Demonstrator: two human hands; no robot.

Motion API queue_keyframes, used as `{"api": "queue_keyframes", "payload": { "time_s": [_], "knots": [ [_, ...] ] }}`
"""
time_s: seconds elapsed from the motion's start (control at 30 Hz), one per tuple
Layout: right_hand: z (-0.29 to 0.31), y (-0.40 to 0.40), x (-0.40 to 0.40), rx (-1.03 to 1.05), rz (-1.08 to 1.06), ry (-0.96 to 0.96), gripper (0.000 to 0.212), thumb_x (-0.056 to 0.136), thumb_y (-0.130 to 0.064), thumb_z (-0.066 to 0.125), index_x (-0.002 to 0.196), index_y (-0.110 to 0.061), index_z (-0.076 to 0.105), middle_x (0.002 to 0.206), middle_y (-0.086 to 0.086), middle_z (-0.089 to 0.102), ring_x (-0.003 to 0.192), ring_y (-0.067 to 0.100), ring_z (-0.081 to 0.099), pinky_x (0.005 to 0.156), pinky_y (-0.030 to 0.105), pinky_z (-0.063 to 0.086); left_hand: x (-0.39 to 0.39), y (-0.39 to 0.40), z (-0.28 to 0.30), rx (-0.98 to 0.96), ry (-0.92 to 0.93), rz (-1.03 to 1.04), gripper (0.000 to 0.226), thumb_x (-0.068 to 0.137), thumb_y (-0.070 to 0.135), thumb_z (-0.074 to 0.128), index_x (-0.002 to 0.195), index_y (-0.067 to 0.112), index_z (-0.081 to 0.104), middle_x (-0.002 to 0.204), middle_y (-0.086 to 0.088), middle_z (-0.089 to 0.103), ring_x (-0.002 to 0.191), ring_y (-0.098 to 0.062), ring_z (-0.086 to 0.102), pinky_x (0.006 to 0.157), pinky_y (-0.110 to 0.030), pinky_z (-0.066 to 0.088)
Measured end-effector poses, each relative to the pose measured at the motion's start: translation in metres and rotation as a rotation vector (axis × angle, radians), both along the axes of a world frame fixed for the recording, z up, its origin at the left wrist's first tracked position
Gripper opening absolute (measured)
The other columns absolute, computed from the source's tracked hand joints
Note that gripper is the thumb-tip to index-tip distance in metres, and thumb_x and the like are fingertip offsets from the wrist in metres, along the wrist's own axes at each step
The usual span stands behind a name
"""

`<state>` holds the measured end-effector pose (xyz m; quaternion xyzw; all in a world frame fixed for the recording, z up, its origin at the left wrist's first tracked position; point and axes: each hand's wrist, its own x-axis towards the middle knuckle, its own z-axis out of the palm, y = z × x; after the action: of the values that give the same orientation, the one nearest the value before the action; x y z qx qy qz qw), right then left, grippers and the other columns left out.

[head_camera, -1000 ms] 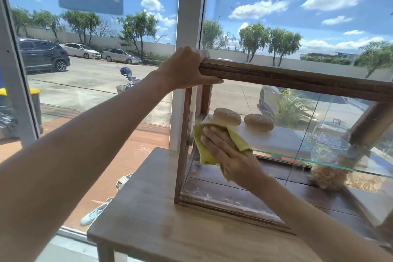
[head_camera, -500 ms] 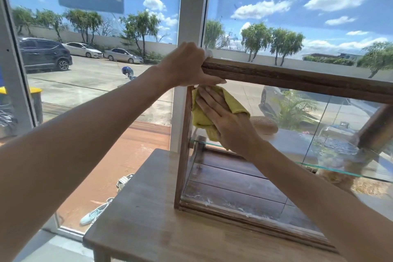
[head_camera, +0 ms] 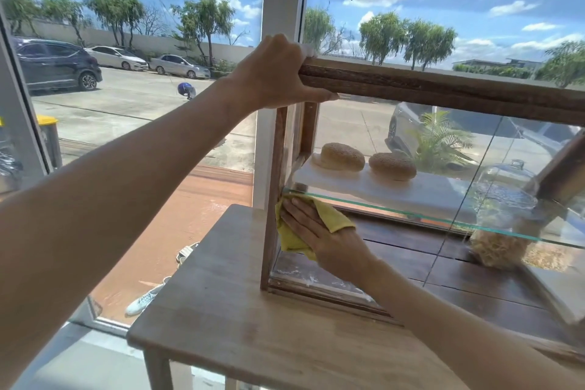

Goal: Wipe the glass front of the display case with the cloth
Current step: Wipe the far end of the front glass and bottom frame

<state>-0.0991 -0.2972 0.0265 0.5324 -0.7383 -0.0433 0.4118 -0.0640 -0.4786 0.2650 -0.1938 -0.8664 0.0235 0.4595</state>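
Observation:
A wooden display case (head_camera: 443, 89) with a glass front (head_camera: 395, 250) stands on a wooden table (head_camera: 253, 326). My left hand (head_camera: 278, 76) grips the case's top left corner, thumb along the front rail. With flat fingers, my right hand (head_camera: 319, 237) presses a yellow cloth (head_camera: 332, 215) against the lower left of the glass, beside the left post and just under the glass shelf (head_camera: 411, 212). White smears show along the bottom of the pane.
Two buns (head_camera: 342, 157) lie on a white board on the glass shelf, with a glass dome (head_camera: 506, 184) to their right. A large window with a white pillar (head_camera: 281, 9) stands right behind the case. The table's left edge is close to the case.
My right hand has slid the cloth from the top left of the glass down to the lower left. The left hand has kept its grip on the top corner.

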Motion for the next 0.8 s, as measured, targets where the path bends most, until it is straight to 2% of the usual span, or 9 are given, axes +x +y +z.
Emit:
{"api": "queue_keyframes", "payload": {
  "time_s": [0.13, 0.23, 0.37, 0.43, 0.47, 0.53, 0.57, 0.67, 0.8],
  "knots": [
    [-0.046, 0.004, 0.003, 0.104, -0.002, -0.121, 0.062, 0.085, 0.001, 0.036, 0.145, -0.010, 0.038, 0.154, 0.003, 0.032, 0.142, 0.015, 0.029, 0.109, 0.031, 0.039, 0.002, 0.002, 0.000, 0.012, -0.001, 0.009, 0.072, 0.072, 0.067, 0.061, 0.105, 0.003, 0.066, 0.080, -0.011, 0.070, 0.068, -0.020, 0.060, 0.077, -0.032, 0.053],
    [-0.064, 0.006, 0.009, 0.170, 0.008, -0.226, 0.056, 0.088, -0.005, 0.034, 0.143, -0.013, 0.044, 0.151, -0.001, 0.038, 0.138, 0.012, 0.037, 0.102, 0.028, 0.045, 0.003, 0.002, 0.000, 0.006, -0.010, 0.035, 0.074, 0.071, 0.068, 0.059, 0.105, 0.002, 0.065, 0.080, -0.013, 0.070, 0.071, -0.024, 0.064, 0.079, -0.037, 0.054],
    [-0.082, 0.009, 0.012, 0.297, 0.004, -0.304, 0.058, 0.089, -0.009, 0.033, 0.146, -0.017, 0.037, 0.154, -0.003, 0.032, 0.142, 0.010, 0.027, 0.109, 0.027, 0.037, 0.003, 0.001, 0.000, -0.003, -0.019, 0.038, 0.076, 0.071, 0.069, 0.058, 0.103, 0.001, 0.066, 0.077, -0.013, 0.070, 0.068, -0.025, 0.064, 0.075, -0.035, 0.054],
    [-0.081, 0.010, 0.014, 0.314, 0.013, -0.312, 0.058, 0.086, -0.010, 0.036, 0.143, -0.016, 0.041, 0.152, -0.001, 0.036, 0.141, 0.012, 0.030, 0.111, 0.027, 0.034, 0.004, 0.001, 0.001, -0.001, -0.054, 0.031, 0.082, 0.068, 0.072, 0.054, 0.104, -0.001, 0.065, 0.078, -0.014, 0.070, 0.067, -0.025, 0.065, 0.070, -0.033, 0.055],
    [-0.081, 0.013, 0.018, 0.317, 0.015, -0.328, 0.057, 0.084, -0.010, 0.036, 0.139, -0.016, 0.047, 0.149, 0.000, 0.041, 0.138, 0.013, 0.035, 0.108, 0.028, 0.038, 0.005, 0.001, 0.002, -0.001, -0.071, 0.027, 0.086, 0.066, 0.074, 0.050, 0.105, -0.001, 0.065, 0.079, -0.014, 0.070, 0.067, -0.026, 0.065, 0.067, -0.032, 0.054],
    [-0.086, 0.024, 0.029, 0.287, 0.013, -0.342, 0.056, 0.081, -0.009, 0.035, 0.133, -0.015, 0.054, 0.144, 0.002, 0.049, 0.134, 0.016, 0.043, 0.097, 0.031, 0.050, 0.005, 0.002, 0.003, -0.014, -0.087, 0.020, 0.096, 0.061, 0.083, 0.042, 0.102, -0.001, 0.065, 0.075, -0.014, 0.069, 0.065, -0.026, 0.064, 0.063, -0.029, 0.050],
    [-0.091, 0.033, 0.035, 0.257, 0.022, -0.347, 0.055, 0.082, -0.008, 0.035, 0.133, -0.014, 0.054, 0.144, 0.004, 0.048, 0.135, 0.017, 0.042, 0.094, 0.032, 0.051, 0.005, 0.002, 0.003, -0.018, -0.098, 0.016, 0.100, 0.059, 0.085, 0.037, 0.101, -0.001, 0.066, 0.074, -0.013, 0.069, 0.063, -0.025, 0.064, 0.062, -0.029, 0.051],
    [-0.098, 0.066, 0.051, 0.127, 0.056, -0.310, 0.051, 0.091, -0.002, 0.039, 0.141, -0.010, 0.045, 0.151, 0.009, 0.038, 0.142, 0.021, 0.029, 0.107, 0.036, 0.041, 0.006, 0.003, 0.004, -0.032, -0.126, 0.034, 0.105, 0.056, 0.089, 0.033, 0.097, -0.001, 0.065, 0.070, -0.014, 0.067, 0.059, -0.025, 0.061, 0.061, -0.035, 0.055],
    [-0.061, 0.095, 0.039, -0.070, 0.041, -0.193, 0.051, 0.093, 0.004, 0.042, 0.142, -0.007, 0.042, 0.150, 0.012, 0.037, 0.142, 0.025, 0.030, 0.114, 0.043, 0.031, 0.008, 0.016, 0.011, -0.140, -0.114, 0.164, 0.103, 0.053, 0.092, 0.030, 0.088, 0.001, 0.063, 0.061, -0.011, 0.060, 0.053, -0.021, 0.051, 0.059, -0.028, 0.043]
  ]
}}
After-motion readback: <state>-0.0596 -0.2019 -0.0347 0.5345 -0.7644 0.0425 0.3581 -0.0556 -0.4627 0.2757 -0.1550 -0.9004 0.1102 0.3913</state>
